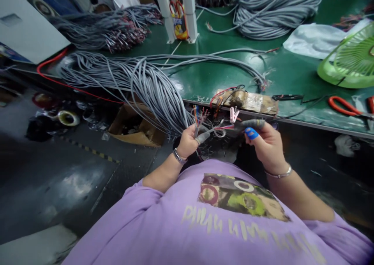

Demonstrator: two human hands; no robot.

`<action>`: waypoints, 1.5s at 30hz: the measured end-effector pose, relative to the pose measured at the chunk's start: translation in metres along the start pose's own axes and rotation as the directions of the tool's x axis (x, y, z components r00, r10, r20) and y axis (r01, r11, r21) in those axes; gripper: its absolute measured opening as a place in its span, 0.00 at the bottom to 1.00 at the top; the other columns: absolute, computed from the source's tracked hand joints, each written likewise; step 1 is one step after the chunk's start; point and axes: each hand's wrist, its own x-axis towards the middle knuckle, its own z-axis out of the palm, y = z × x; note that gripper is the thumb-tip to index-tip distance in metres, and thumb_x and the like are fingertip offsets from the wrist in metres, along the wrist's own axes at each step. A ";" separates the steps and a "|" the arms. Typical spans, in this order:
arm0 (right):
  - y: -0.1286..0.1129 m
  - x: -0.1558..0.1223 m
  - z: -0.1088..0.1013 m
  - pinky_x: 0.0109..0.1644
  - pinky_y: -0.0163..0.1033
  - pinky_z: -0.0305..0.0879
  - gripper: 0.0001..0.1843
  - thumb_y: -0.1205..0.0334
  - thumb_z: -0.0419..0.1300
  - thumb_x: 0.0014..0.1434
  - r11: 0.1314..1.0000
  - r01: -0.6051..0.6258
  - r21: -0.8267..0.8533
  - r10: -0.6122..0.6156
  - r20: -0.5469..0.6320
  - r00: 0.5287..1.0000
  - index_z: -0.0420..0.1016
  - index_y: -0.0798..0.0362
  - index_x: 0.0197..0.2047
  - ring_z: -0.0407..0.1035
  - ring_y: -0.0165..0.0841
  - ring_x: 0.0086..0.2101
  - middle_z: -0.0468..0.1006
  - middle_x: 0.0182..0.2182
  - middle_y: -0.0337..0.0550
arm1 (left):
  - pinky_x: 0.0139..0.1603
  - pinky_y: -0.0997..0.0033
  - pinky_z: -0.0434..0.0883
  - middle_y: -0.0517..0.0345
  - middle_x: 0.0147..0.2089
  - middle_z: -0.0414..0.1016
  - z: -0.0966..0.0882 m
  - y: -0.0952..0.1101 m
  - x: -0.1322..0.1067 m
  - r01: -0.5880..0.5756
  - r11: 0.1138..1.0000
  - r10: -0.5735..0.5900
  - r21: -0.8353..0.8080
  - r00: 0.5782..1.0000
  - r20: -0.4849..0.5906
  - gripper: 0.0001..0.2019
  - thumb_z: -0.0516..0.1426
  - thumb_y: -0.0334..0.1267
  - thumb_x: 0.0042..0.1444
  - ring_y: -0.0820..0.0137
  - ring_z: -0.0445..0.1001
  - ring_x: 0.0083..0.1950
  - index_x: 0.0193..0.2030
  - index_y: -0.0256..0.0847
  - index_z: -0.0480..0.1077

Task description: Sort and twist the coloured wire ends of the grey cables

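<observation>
My left hand (190, 141) is closed around the stripped end of a grey cable (196, 125), whose thin coloured wires fan out above my fist. My right hand (265, 142), with grey and blue finger covers, pinches one thin wire (226, 127) pulled sideways from that cable end. Both hands are held just below the front edge of the green workbench (280, 74). A thick bundle of grey cables (146, 86) drapes off the bench edge down to my left hand.
On the bench front lie a taped wooden block (251, 101) with wires, a pink clip (233, 114), red-handled pliers (344, 107) and a green fan (350, 60). More cable coils (274, 8) sit behind. A cardboard box (136, 127) and tape roll (68, 118) lie on the floor at left.
</observation>
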 end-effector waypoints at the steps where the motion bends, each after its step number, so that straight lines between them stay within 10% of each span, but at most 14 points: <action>1: -0.004 0.003 -0.001 0.31 0.37 0.68 0.15 0.51 0.65 0.58 0.994 0.061 -0.090 -0.059 0.020 0.998 0.76 0.50 0.44 0.68 0.30 0.26 0.76 0.29 0.40 | 0.29 0.78 0.68 0.62 0.27 0.72 0.000 0.001 -0.001 -0.016 1.000 0.015 0.026 0.999 0.036 0.18 0.70 0.47 0.45 0.78 0.69 0.27 0.32 0.36 0.72; 7: -0.018 0.018 0.016 0.48 0.45 0.72 0.29 0.52 0.71 0.49 0.902 0.215 -0.375 -0.033 0.435 0.900 0.74 0.52 0.52 0.75 0.41 0.43 0.80 0.45 0.48 | 0.36 0.74 0.70 0.57 0.31 0.75 0.001 0.006 -0.001 -0.082 0.987 0.051 0.137 0.975 0.217 0.16 0.68 0.47 0.49 0.73 0.71 0.32 0.34 0.35 0.76; 13: -0.001 0.022 0.032 0.38 0.39 0.72 0.13 0.53 0.68 0.53 0.989 -0.106 -0.101 0.143 0.528 0.837 0.79 0.54 0.36 0.74 0.35 0.33 0.80 0.31 0.41 | 0.40 0.70 0.72 0.57 0.32 0.76 -0.010 0.015 0.005 -0.117 0.980 0.038 0.160 0.903 0.429 0.18 0.68 0.50 0.46 0.70 0.73 0.34 0.35 0.37 0.77; 18: -0.001 0.028 0.028 0.30 0.35 0.68 0.14 0.54 0.72 0.46 0.928 -0.369 0.045 0.255 0.645 0.721 0.79 0.56 0.31 0.69 0.28 0.25 0.78 0.25 0.40 | 0.34 0.70 0.72 0.53 0.28 0.74 -0.024 0.020 0.014 0.061 0.995 -0.102 0.084 0.736 0.669 0.18 0.67 0.51 0.48 0.69 0.72 0.30 0.30 0.36 0.77; 20: -0.003 0.029 0.027 0.28 0.34 0.67 0.15 0.54 0.72 0.47 0.924 -0.373 0.077 0.250 0.616 0.747 0.78 0.56 0.30 0.67 0.27 0.23 0.76 0.23 0.39 | 0.29 0.72 0.69 0.54 0.26 0.73 -0.028 0.015 0.016 0.134 0.991 -0.120 0.025 0.770 0.627 0.19 0.67 0.53 0.46 0.71 0.70 0.27 0.28 0.35 0.77; 24: -0.004 0.026 0.026 0.28 0.34 0.68 0.14 0.53 0.71 0.49 0.974 -0.196 0.114 0.164 0.243 0.956 0.77 0.54 0.33 0.67 0.27 0.24 0.75 0.24 0.38 | 0.19 0.76 0.58 0.60 0.21 0.68 -0.030 -0.001 0.015 0.224 0.963 -0.160 -0.149 0.922 0.353 0.24 0.69 0.57 0.39 0.79 0.61 0.18 0.28 0.35 0.74; 27: -0.001 0.019 0.024 0.30 0.35 0.70 0.12 0.54 0.70 0.51 0.994 -0.101 0.035 0.100 0.047 0.994 0.77 0.52 0.34 0.68 0.28 0.24 0.75 0.25 0.38 | 0.18 0.77 0.55 0.64 0.17 0.65 -0.031 -0.009 0.017 0.217 0.927 -0.172 -0.305 0.971 0.167 0.27 0.69 0.60 0.33 0.80 0.58 0.16 0.27 0.38 0.70; 39: 0.002 0.034 0.083 0.43 0.42 0.73 0.34 0.59 0.72 0.48 0.990 0.139 -0.004 -0.129 0.350 0.928 0.71 0.47 0.59 0.73 0.35 0.35 0.79 0.45 0.46 | 0.16 0.78 0.53 0.66 0.16 0.62 -0.031 -0.006 0.015 0.238 0.883 -0.193 -0.404 0.970 0.151 0.30 0.70 0.61 0.31 0.81 0.56 0.14 0.26 0.38 0.65; 45: 0.000 0.047 0.084 0.45 0.45 0.70 0.10 0.53 0.65 0.58 0.950 0.313 0.012 -0.281 0.477 0.833 0.82 0.47 0.39 0.72 0.37 0.36 0.80 0.37 0.45 | 0.14 0.79 0.52 0.65 0.16 0.63 -0.035 -0.006 0.014 0.296 0.881 -0.231 -0.368 0.950 0.212 0.30 0.71 0.60 0.30 0.81 0.58 0.14 0.26 0.37 0.66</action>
